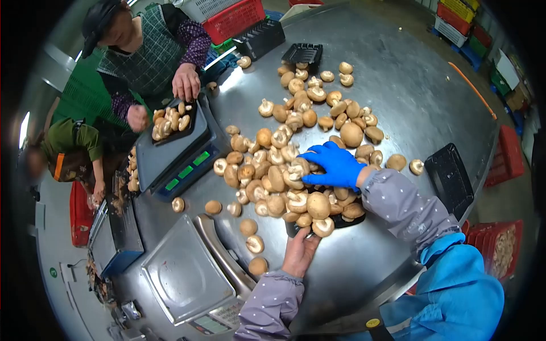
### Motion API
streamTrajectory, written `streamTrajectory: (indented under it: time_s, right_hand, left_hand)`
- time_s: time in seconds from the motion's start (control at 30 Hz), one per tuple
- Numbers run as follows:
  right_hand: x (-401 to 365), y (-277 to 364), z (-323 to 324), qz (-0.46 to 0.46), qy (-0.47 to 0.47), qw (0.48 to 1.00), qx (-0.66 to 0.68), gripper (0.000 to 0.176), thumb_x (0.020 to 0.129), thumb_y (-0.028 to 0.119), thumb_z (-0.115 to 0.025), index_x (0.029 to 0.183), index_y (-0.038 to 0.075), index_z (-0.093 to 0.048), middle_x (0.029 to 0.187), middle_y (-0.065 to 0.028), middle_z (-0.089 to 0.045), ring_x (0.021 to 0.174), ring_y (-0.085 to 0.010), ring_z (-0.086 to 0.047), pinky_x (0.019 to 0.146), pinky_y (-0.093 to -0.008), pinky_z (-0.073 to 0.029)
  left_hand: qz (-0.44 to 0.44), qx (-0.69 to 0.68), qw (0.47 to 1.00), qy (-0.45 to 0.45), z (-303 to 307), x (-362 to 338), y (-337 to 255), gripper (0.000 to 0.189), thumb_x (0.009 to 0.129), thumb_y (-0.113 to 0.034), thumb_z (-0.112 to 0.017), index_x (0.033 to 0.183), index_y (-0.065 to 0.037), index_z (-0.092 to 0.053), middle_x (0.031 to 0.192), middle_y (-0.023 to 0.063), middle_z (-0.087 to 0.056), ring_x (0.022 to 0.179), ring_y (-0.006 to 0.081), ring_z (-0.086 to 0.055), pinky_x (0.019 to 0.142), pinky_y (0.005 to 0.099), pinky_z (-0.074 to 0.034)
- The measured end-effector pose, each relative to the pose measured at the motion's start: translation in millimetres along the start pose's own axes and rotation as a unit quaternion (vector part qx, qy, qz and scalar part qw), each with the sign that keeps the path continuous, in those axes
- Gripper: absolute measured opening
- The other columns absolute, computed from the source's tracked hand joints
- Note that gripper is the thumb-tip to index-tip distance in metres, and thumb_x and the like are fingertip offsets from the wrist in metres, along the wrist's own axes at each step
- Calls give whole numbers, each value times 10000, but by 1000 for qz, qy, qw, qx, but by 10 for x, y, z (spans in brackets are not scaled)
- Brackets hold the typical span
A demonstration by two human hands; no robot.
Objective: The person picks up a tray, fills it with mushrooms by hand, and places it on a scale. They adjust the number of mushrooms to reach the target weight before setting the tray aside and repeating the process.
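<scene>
At the steel table's (409, 96) near edge, right fingers (313, 154): blue-gloved, spread apart, laid flat on loose mushrooms (284, 136); nothing pinched between them.
Right hand (335, 165): palm down, reaching over the far side of the black tray (348, 222); the posture suggests sorting or raking rather than lifting.
Left fingers (307, 237): bare, clamped on the tray's near rim, thumb uppermost; the fingers underneath are hidden.
Left hand (300, 253): judged to be steadying the tray against pressure from the gloved hand.
Tray position: flat on the table, between both hands.
Tray contents (317, 206): mushrooms heaped so high that only slivers of rim show.
Loose pile: spread from the tray across the table centre, within reach of the right hand.
Near scale (185, 275): pan bare, just left of the left hand.
Far scale (170, 153): carries a co-worker's filled tray (170, 122), a co-worker's hand (186, 82) at its edge.
Spare tray (449, 179): unfilled, at the table's right edge.
</scene>
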State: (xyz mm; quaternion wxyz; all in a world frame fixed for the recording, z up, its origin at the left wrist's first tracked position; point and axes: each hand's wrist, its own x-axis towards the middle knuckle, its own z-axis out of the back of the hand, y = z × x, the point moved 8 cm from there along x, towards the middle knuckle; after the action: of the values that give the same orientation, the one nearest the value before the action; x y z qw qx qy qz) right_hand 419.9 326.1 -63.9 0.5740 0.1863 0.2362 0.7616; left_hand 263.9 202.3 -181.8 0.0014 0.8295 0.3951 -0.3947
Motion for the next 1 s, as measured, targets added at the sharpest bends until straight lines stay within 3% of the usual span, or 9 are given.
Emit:
streamTrajectory:
  time_s: [0.2, 0.37, 0.47, 0.57, 0.7, 0.8, 0.87, 0.9, 1.0]
  right_hand:
    - [-624, 83, 14, 11, -89, 981, 174, 402, 804, 196, -591, 1188, 115, -505, 1151, -81, -516, 1084, -255, -471, 942, -359, -359]
    - [-1103, 40, 79, -1, -151, 960, 235, 365, 789, 231, -590, 1131, 111, -547, 1120, -98, -512, 1043, -265, -490, 900, -363, -391]
    - [-1367, 307, 204, 24, -195, 978, 64, 387, 748, 261, -644, 1093, 100, -573, 1126, -111, -514, 1068, -251, -479, 895, -349, -389]
    - [-1543, 827, 151, 44, -112, 976, 182, 463, 718, 318, -671, 1124, 126, -556, 1119, -95, -517, 1066, -248, -472, 910, -362, -358]
    - [-1755, 1722, -258, 206, -50, 976, -52, 595, 713, 415, -650, 1231, 187, -466, 1056, -41, -520, 977, -233, -493, 929, -457, -276]
    - [-1774, 1810, -536, 217, 4, 973, -82, 604, 713, 390, -664, 1243, 186, -460, 1025, -77, -519, 1001, -259, -484, 909, -435, -316]
    - [-1687, 1800, -164, 114, -49, 980, 154, 606, 717, 292, -683, 1254, 140, -447, 1012, -106, -521, 985, -268, -497, 873, -398, -374]
    - [-1646, 1662, -143, 43, -78, 929, 359, 598, 714, 192, -687, 1247, 81, -440, 1021, -133, -522, 960, -269, -518, 838, -355, -414]
    - [-1475, 1747, 217, 99, -181, 961, 185, 536, 736, 128, -640, 1226, 59, -436, 1097, -150, -514, 1000, -277, -523, 838, -344, -429]
  left_hand:
    - [70, 31, 997, 16, 379, -583, 246, 422, 823, 39, -490, 1219, -29, -363, 1196, 131, -462, 1044, 279, -520, 905, 420, -463]
    - [77, 82, 994, 3, 518, -1075, 337, 444, 815, 70, -452, 1236, -37, -356, 1203, 139, -457, 1080, 284, -497, 906, 428, -463]
    - [81, 67, 994, 0, 707, -1257, 360, 439, 815, 79, -444, 1231, -33, -358, 1206, 137, -452, 1092, 279, -486, 895, 430, -469]
    - [70, 68, 995, -1, 758, -1430, 323, 437, 818, 78, -446, 1232, -30, -356, 1207, 140, -449, 1082, 281, -491, 884, 426, -475]
    - [48, 88, 995, 9, 682, -1606, 235, 440, 816, 87, -434, 1234, -22, -353, 1190, 148, -456, 1057, 290, -505, 870, 409, -483]
    - [10, 98, 994, 40, 560, -1716, 124, 437, 816, 87, -428, 1233, -19, -352, 1179, 148, -465, 1042, 296, -516, 851, 397, -496]
    - [0, 100, 994, 42, 550, -1792, 30, 435, 818, 82, -430, 1234, -17, -351, 1177, 147, -468, 1035, 292, -521, 844, 395, -500]
    - [-5, 106, 994, 41, 561, -1840, -13, 433, 819, 77, -432, 1234, -16, -350, 1174, 147, -471, 1028, 288, -526, 836, 392, -505]
    - [-17, 106, 993, 38, 580, -1963, -152, 423, 825, 66, -431, 1232, -19, -352, 1166, 146, -475, 1008, 274, -539, 828, 386, -510]
